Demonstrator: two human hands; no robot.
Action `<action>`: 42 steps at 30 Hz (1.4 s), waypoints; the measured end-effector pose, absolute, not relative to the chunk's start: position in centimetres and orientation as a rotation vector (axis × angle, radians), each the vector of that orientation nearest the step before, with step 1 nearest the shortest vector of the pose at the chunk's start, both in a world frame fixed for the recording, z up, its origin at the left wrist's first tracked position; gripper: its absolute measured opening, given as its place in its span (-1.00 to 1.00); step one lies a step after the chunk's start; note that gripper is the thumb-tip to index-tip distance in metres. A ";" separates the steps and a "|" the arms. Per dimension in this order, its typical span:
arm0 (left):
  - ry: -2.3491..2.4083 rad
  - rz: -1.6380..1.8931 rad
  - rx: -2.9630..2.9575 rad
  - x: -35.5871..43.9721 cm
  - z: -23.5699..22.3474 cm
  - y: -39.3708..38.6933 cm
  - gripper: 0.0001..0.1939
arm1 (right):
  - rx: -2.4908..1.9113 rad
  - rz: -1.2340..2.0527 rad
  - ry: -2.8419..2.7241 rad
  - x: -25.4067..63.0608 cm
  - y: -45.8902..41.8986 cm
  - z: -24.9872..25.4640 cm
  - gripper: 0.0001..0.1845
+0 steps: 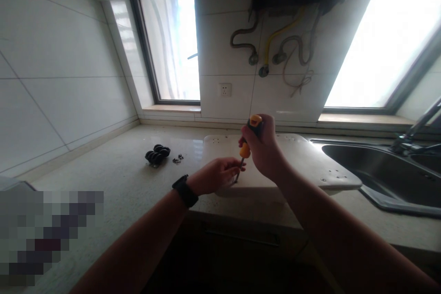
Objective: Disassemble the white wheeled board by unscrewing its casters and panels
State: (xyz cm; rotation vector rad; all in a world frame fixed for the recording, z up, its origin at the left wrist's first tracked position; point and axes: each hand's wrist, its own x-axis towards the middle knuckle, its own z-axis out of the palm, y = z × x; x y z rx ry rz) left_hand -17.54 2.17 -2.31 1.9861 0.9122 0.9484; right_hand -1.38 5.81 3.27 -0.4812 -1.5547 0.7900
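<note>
My right hand (264,144) is closed around the yellow and black handle of a screwdriver (245,150), which is tilted with its tip pointing down. My left hand (222,173) has its fingers closed around the screwdriver's metal shaft, low down. The tip meets a small dark spot at the near left corner of a white panel (299,165) with rounded corners. Groups of small holes show near the panel's other corners. On the counter to the left sits a cluster of black caster wheels (157,155), with several small dark screws (178,159) beside it.
The panel lies on a speckled countertop (127,179), close to its front edge. To the right is a steel sink (358,161) with a faucet (403,142). Hoses (268,46) hang on the tiled wall behind. A blurred patch covers the lower left.
</note>
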 end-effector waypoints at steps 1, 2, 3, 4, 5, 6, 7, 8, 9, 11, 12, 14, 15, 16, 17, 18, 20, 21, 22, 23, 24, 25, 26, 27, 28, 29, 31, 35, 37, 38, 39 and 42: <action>0.865 0.966 1.935 -17.4 -2.6 2.2 -0.72 | -0.509 0.763 -1.605 -1.5 5.8 3.7 -0.64; 0.831 0.984 1.893 -17.3 -2.9 2.3 -0.72 | -0.526 0.749 -1.665 -1.5 5.8 4.1 -0.64; 0.814 1.000 1.868 -17.3 -3.0 2.3 -0.73 | -0.534 0.755 -1.729 -1.4 5.8 4.6 -0.64; 0.813 1.009 1.858 -17.3 -3.1 2.3 -0.74 | -0.535 0.782 -1.791 -1.3 5.9 5.1 -0.65; 0.823 1.017 1.852 -17.4 -3.1 2.4 -0.75 | -0.530 0.821 -1.842 -1.1 6.0 5.5 -0.65; 0.835 1.018 1.844 -17.5 -3.1 2.4 -0.76 | -0.521 0.862 -1.879 -0.8 6.1 5.9 -0.66; 0.843 1.022 1.827 -17.6 -3.2 2.5 -0.76 | -0.510 0.899 -1.897 -0.5 6.3 6.2 -0.65; 0.842 1.031 1.801 -17.6 -3.3 2.6 -0.74 | -0.500 0.932 -1.896 -0.2 6.5 6.4 -0.63; 0.836 1.041 1.772 -17.6 -3.4 2.7 -0.73 | -0.492 0.967 -1.888 0.1 6.6 6.6 -0.60; 0.832 1.069 1.731 -17.4 -3.8 2.8 -0.73 | -0.474 1.040 -1.871 0.5 6.8 6.8 -0.55; 0.841 1.085 1.724 -17.3 -3.9 2.9 -0.75 | -0.475 1.051 -1.869 0.7 6.7 6.9 -0.56; 0.887 1.115 1.727 -16.9 -4.0 2.8 -0.80 | -0.539 0.944 -1.904 0.8 6.4 7.1 -0.63; 0.923 1.134 1.734 -16.8 -4.0 2.7 -0.82 | -0.594 0.834 -1.929 0.8 6.2 7.2 -0.66; 0.966 1.158 1.742 -16.7 -4.0 2.6 -0.83 | -0.653 0.720 -1.952 0.8 6.0 7.3 -0.67; 1.010 1.187 1.749 -16.6 -3.9 2.5 -0.83 | -0.705 0.634 -1.972 0.7 5.7 7.3 -0.65; 1.048 1.218 1.749 -16.5 -3.9 2.4 -0.81 | -0.739 0.594 -1.987 0.6 5.5 7.3 -0.62; 1.092 1.278 1.726 -16.4 -3.9 2.4 -0.73 | -0.757 0.625 -1.983 0.3 5.2 7.1 -0.59; 1.103 1.296 1.711 -16.4 -3.9 2.3 -0.69 | -0.757 0.656 -1.968 0.2 5.1 7.0 -0.58; 1.119 1.303 1.702 -16.4 -3.9 2.3 -0.66 | -0.753 0.676 -1.948 0.1 5.1 6.9 -0.57; 1.139 1.304 1.703 -16.3 -3.9 2.3 -0.64 | -0.746 0.688 -1.929 0.0 5.1 6.8 -0.56; 1.164 1.304 1.713 -16.2 -3.9 2.2 -0.62 | -0.737 0.696 -1.915 -0.1 5.1 6.6 -0.56; 1.192 1.306 1.726 -16.1 -3.9 2.2 -0.60 | -0.728 0.701 -1.901 -0.2 5.2 6.5 -0.55; 1.212 1.313 1.740 -16.0 -3.9 2.1 -0.58 | -0.721 0.705 -1.883 -0.2 5.4 6.4 -0.54; 1.218 1.322 1.753 -15.9 -4.0 2.1 -0.57 | -0.717 0.706 -1.863 -0.2 5.5 6.2 -0.54; 1.204 1.331 1.763 -15.9 -4.0 2.2 -0.58 | -0.713 0.709 -1.840 -0.2 5.7 6.1 -0.53; 1.167 1.333 1.765 -16.0 -4.1 2.3 -0.59 | -0.704 0.723 -1.816 -0.1 5.9 6.0 -0.53; 1.039 1.305 1.746 -16.2 -4.3 2.6 -0.66 | -0.657 0.808 -1.769 0.0 6.4 5.8 -0.54; 0.797 1.134 1.686 -17.0 -4.5 3.3 -0.65 | -0.576 1.004 -1.714 0.3 6.8 6.1 -0.64; 0.783 1.106 1.661 -17.1 -4.6 3.4 -0.66 | -0.623 1.025 -1.726 0.5 6.5 6.7 -0.69; 0.795 1.115 1.653 -17.2 -4.7 3.5 -0.68 | -0.662 1.032 -1.738 0.5 6.3 7.0 -0.69; 0.814 1.138 1.650 -17.1 -4.8 3.5 -0.70 | -0.699 1.041 -1.748 0.6 6.1 7.4 -0.67; 0.857 1.197 1.654 -16.8 -4.9 3.3 -0.75 | -0.750 1.029 -1.764 0.6 5.8 7.9 -0.64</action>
